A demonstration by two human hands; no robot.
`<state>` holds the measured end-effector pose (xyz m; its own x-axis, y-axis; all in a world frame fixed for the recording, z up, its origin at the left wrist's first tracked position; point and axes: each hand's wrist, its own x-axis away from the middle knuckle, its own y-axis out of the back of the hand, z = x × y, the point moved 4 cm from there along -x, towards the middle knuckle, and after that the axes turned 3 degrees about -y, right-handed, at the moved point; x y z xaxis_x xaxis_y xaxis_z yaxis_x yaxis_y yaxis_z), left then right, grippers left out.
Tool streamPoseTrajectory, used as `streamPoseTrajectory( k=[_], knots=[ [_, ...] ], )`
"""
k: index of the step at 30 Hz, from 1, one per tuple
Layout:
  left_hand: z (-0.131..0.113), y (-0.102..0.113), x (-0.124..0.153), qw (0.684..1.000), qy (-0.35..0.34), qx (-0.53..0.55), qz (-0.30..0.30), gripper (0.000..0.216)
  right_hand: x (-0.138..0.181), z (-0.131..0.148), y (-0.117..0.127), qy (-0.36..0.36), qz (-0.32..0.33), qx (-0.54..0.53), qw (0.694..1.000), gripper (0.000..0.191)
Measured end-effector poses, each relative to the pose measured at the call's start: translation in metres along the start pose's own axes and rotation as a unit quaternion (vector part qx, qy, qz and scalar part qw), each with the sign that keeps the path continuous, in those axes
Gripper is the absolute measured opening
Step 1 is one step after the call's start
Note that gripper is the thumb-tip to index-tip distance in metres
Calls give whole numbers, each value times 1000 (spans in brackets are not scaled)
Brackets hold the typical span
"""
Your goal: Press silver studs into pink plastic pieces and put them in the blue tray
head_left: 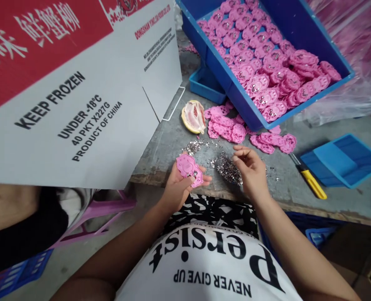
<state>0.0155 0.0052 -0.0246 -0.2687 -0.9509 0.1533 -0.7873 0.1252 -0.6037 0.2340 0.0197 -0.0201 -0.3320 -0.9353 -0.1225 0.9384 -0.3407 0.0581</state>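
My left hand (179,186) grips a pink plastic piece (188,168) with a scalloped outline, thumb across its lower part. A small shiny metal bit shows on the piece near my thumb. My right hand (251,168) is raised at the right side of a heap of small shiny metal parts (229,169). Its thumb and index finger are bent together, and whatever they pinch is too small to make out. A thinner scatter of the same metal parts (194,146) lies behind the piece. Several similar pink pieces (226,127) are stacked on the grey table (160,161).
A large blue bin (254,119) holding many pink pieces leans at the back, over a small blue tray (207,85). A cut pomelo-like fruit (193,117), a yellow-handled screwdriver (313,184) and a blue container (345,161) lie about. A big carton (110,104) stands left, beside another person's arm (12,205).
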Motion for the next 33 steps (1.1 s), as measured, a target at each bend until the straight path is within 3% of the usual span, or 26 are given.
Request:
streamPoseTrajectory(
  k=[9, 19, 25, 28, 31, 33],
  knots=[
    [-18, -24, -12, 995, 1, 34, 91, 88, 9, -11, 7, -16, 5, -6, 1000, 14],
    [-15, -26, -11, 994, 22, -6, 105, 89, 17, -7, 9, -12, -7, 13, 1000, 14],
    [-11, -18, -9, 996, 34, -33, 71, 92, 14, -3, 13, -5, 10, 43, 999, 12],
    [-9, -15, -7, 996, 49, -30, 65, 94, 1, 0, 22, 13, -11, 60, 998, 13],
    [-5, -12, -5, 996, 61, -41, 59, 90, -23, 0, 21, 24, 5, 131, 991, 13],
    [0, -10, -3, 995, 72, -52, 50, 87, -42, 0, 11, 15, 59, 256, 965, 14]
  ],
)
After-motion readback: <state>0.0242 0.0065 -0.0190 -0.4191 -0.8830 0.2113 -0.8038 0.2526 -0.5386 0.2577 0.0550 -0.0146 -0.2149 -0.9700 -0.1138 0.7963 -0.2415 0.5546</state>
